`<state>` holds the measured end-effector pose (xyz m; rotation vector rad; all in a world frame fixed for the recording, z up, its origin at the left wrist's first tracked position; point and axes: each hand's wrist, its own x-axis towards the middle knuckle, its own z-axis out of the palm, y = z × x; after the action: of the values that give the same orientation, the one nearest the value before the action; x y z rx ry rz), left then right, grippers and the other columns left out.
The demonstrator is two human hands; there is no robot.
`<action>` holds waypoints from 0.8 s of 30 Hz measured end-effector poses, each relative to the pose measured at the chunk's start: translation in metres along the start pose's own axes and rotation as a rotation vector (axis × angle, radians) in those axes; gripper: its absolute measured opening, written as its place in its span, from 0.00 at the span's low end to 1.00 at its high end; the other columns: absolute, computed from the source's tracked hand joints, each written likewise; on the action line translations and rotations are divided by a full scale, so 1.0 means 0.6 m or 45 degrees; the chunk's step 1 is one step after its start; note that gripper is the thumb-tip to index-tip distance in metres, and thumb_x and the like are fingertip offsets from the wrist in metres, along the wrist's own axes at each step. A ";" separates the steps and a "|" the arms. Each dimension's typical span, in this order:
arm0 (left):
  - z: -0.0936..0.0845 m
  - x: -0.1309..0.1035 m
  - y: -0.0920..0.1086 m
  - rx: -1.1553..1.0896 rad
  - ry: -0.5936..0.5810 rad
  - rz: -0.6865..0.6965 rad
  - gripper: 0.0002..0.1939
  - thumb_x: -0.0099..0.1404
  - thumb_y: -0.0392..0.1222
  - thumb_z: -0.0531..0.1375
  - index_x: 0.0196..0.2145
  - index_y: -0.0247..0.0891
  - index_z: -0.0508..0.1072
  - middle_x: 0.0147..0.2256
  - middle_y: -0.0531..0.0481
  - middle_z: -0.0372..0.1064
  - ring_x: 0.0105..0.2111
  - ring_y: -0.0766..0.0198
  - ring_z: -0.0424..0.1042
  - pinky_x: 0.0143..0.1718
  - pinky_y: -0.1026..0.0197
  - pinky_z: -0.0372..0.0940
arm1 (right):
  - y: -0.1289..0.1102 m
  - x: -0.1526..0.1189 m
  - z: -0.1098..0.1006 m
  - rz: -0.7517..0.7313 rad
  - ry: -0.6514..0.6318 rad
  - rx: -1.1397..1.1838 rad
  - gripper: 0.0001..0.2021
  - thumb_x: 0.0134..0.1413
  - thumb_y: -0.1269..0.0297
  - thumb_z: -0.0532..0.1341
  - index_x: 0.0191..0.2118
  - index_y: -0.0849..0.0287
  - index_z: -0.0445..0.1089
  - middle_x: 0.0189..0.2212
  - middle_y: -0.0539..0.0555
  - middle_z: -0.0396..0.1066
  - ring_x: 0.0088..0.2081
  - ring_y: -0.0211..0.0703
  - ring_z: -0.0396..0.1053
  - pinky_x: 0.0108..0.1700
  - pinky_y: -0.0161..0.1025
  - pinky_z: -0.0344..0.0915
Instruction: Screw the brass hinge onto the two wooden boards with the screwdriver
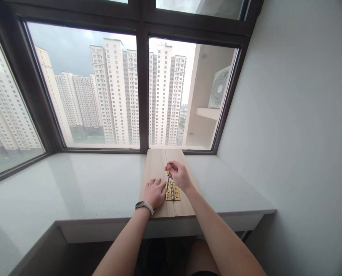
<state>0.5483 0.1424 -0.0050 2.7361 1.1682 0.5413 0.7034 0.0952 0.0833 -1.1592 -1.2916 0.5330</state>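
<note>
Screwdriver (168,172) — right grip (180,176) closed around it — at golden hinge (175,191)

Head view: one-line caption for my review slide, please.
Right hand holds a screwdriver over a gold-coloured hinge on wooden boards, left hand resting beside it.
</note>
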 end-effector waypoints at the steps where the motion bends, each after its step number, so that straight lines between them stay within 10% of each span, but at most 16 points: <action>1: 0.001 0.000 -0.001 -0.001 0.002 0.003 0.25 0.76 0.55 0.47 0.66 0.58 0.66 0.68 0.49 0.60 0.66 0.44 0.55 0.64 0.40 0.53 | 0.003 -0.001 0.002 -0.011 0.038 -0.032 0.16 0.58 0.48 0.65 0.44 0.55 0.73 0.40 0.58 0.80 0.44 0.52 0.80 0.30 0.39 0.78; 14: 0.007 0.002 -0.006 -0.008 0.005 0.010 0.26 0.76 0.56 0.46 0.66 0.56 0.66 0.68 0.49 0.59 0.67 0.44 0.54 0.64 0.42 0.54 | 0.003 -0.010 -0.018 -0.066 -0.062 -0.234 0.15 0.61 0.55 0.64 0.52 0.50 0.71 0.41 0.54 0.79 0.42 0.47 0.79 0.38 0.42 0.78; 24: 0.007 0.003 -0.008 0.009 0.024 0.036 0.26 0.77 0.56 0.46 0.66 0.55 0.66 0.67 0.48 0.61 0.65 0.45 0.57 0.63 0.43 0.56 | -0.002 -0.003 -0.043 -0.148 0.316 -0.366 0.12 0.64 0.54 0.61 0.49 0.51 0.69 0.44 0.55 0.80 0.42 0.48 0.79 0.44 0.43 0.74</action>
<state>0.5478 0.1469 -0.0096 2.7630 1.1392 0.5682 0.7265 0.0836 0.0869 -1.3309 -1.2354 0.1136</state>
